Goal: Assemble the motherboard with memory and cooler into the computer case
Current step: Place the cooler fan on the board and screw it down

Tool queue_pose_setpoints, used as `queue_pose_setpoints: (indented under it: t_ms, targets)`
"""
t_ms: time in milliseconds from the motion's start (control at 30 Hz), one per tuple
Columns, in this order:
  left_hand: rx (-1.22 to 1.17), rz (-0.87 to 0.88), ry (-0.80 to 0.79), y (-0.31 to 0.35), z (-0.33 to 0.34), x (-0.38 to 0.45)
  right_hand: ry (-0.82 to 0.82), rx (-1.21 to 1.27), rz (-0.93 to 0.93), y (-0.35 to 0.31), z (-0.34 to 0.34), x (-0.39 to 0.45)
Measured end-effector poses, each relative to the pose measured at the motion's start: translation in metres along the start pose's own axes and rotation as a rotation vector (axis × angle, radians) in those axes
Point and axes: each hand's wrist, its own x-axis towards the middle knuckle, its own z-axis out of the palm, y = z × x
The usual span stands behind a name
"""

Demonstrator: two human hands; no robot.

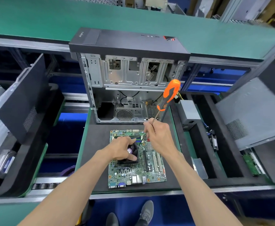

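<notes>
Item: motherboard [134, 168], lying flat on the black mat [94, 144] of the table, just in front of the open computer case [130, 75], not yet inside it. Memory stick [133, 137] seated near the board's far edge.

Item: cooler [130, 154], sitting on the board. Left hand [122, 148] rests over it, fingers curled round its top and thumb at its near edge, steadying it.

Item: screwdriver [166, 101], orange and black handle high, shaft slanting down to the cooler's far right corner. Right hand [158, 136] pinches the shaft low down, handle free above (a guiding hold, not a driving one).

Step, as judged: fastening the cooler. Keep the tip square in the screw, press the cooler level, and tighten corners evenly.

Pose: both forearms reach forward, wrists converging over the board.
</notes>
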Motion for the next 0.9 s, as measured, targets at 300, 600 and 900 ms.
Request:
queue_pose_setpoints:
  t_ms: [300,600,900]
  targets:
    - [-0.073,0.005,0.020,-0.004,0.003,-0.002,-0.030,-0.029,-0.013,-0.003,0.003,-0.002]
    - [-0.087,-0.005,0.008,-0.007,0.005,-0.001,-0.011,-0.119,-0.058,-0.001,0.012,-0.002]
    - [-0.894,0.353,0.624,0.057,-0.042,-0.032,-0.027,-0.140,0.005,-0.004,0.011,0.001]
